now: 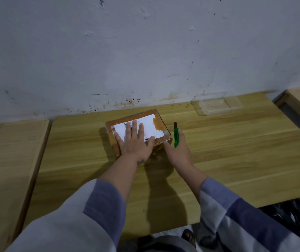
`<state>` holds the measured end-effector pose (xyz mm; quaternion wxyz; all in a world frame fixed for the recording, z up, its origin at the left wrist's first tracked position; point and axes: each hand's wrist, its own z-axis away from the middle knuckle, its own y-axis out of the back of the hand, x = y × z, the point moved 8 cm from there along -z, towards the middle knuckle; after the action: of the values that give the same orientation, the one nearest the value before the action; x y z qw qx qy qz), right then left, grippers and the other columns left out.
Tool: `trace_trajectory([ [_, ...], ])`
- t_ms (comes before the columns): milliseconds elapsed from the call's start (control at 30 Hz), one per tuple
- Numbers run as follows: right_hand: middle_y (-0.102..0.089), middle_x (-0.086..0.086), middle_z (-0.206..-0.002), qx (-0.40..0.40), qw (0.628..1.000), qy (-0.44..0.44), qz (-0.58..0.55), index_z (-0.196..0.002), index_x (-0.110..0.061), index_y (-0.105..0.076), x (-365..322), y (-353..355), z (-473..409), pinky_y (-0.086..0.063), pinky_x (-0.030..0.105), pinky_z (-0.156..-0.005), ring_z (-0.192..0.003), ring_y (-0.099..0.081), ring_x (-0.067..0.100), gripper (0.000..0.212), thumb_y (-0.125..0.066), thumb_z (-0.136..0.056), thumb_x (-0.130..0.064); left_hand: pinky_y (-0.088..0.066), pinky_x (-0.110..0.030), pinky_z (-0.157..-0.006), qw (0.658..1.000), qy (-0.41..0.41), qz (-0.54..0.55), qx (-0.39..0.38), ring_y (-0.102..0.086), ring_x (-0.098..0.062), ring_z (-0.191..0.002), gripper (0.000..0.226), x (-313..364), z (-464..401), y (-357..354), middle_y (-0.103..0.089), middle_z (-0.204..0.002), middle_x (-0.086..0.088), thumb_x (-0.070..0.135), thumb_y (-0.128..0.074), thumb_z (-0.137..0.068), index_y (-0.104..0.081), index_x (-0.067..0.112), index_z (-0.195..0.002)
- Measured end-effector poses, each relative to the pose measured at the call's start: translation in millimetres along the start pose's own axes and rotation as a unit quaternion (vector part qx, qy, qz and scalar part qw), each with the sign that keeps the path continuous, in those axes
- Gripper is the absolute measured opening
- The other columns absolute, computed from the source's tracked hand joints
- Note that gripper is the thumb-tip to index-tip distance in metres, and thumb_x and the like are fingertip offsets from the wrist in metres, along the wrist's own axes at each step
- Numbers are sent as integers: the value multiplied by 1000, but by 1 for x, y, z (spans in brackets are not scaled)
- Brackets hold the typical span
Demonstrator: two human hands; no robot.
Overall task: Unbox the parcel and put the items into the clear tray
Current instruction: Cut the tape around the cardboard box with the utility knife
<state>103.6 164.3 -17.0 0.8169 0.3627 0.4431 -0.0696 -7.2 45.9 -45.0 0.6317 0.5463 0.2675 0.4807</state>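
While the left hand (pixel 136 142) lies flat, fingers spread, on the taped cardboard parcel (pixel 138 130) at frame centre, the right hand (pixel 177 144) grips a green box cutter (pixel 176 136) beside it, so slitting the tape looks next; clear tray (pixel 216 103) sits empty upper right.

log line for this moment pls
stage: parcel still sealed | left hand flat on label | right hand holds green cutter beside box | clear tray empty
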Motion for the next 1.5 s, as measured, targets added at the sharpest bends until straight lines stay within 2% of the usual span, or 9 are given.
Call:
trace_trajectory([
  [200, -49, 11, -140, 1, 998, -42, -44, -150, -27, -10, 3, -18, -19, -41, 29, -82, -121, -53, 31, 80, -59, -88, -30, 21, -63, -107, 999, -19, -21, -18, 28, -18, -143, 72, 0, -4, 3, 25, -158, -1, 66, -6, -92, 9, 28, -151],
  [400, -44, 12, -143, 4, 990, -86, -109, -150, -29, -12, -1, -14, -50, -44, 35, -86, -122, -50, 33, 85, -65, -83, -32, 13, -59, -113, 993, -97, -71, 7, 20, -18, -146, 61, -1, -14, 15, 15, -160, -1, 58, -6, -96, 0, 35, -152],
  [567, -46, 8, -143, -33, 997, -33, -65, -149, -30, -17, -16, -4, -83, -45, 31, -82, -120, -52, 29, 78, -62, -86, -25, 12, -59, -114, 977, -177, -121, 11, 19, -14, -146, 63, 9, -26, 15, 14, -160, 5, 59, -12, -96, 1, 34, -152],
  [667, -43, 6, -146, -65, 997, 31, 0, -148, -31, -19, -32, 4, -104, -49, 40, -95, -121, -51, 30, 68, -52, -91, -18, 11, -57, -114, 968, -216, -128, 8, 19, -13, -146, 68, 22, -28, 12, 14, -160, 5, 65, -15, -93, 2, 34, -152],
  [700, -45, 7, -144, -70, 996, 51, 21, -148, -31, -20, -36, 6, -110, -51, 41, -91, -116, -54, 30, 65, -48, -92, -16, 12, -56, -115, 968, -220, -124, 11, 20, -13, -146, 70, 26, -28, 10, 15, -160, 4, 66, -15, -92, 3, 33, -152],
  [800, -52, 9, -135, -82, 990, 88, 71, -148, -32, -21, -47, 7, -122, -47, 30, -67, -92, -56, 24, 61, -41, -94, -10, 17, -53, -114, 978, -184, -97, 35, 19, -13, -146, 73, 33, -31, 4, 15, -160, 5, 69, -14, -91, 3, 33, -152],
  [1033, -57, 17, -121, -106, 986, 78, 100, -150, -34, -8, -32, 25, -108, -46, 38, -66, -69, -52, 20, 65, -34, -97, -5, 15, -54, -115, 990, -107, -81, 51, 20, -16, -146, 74, 39, -44, 0, 15, -160, 3, 69, -11, -90, 2, 30, -152],
  [1200, -58, 17, -126, -89, 971, 137, 172, -151, -24, -10, -33, 39, -71, -48, 41, -83, -103, -59, 31, 61, -34, -98, -7, 12, -55, -115, 991, -93, -79, 54, 19, -17, -146, 74, 44, -46, 1, 15, -161, 1, 68, -11, -91, 3, 29, -152],
  [1500, -64, 19, -113, -86, 951, 143, 259, -151, -18, -12, -32, 27, -56, -40, 31, -67, -96, -60, 34, 62, -37, -95, -8, 11, -55, -115, 994, -56, -76, 55, 17, -18, -147, 74, 48, -39, 1, 13, -161, -2, 64, -13, -92, 0, 25, -153],
])
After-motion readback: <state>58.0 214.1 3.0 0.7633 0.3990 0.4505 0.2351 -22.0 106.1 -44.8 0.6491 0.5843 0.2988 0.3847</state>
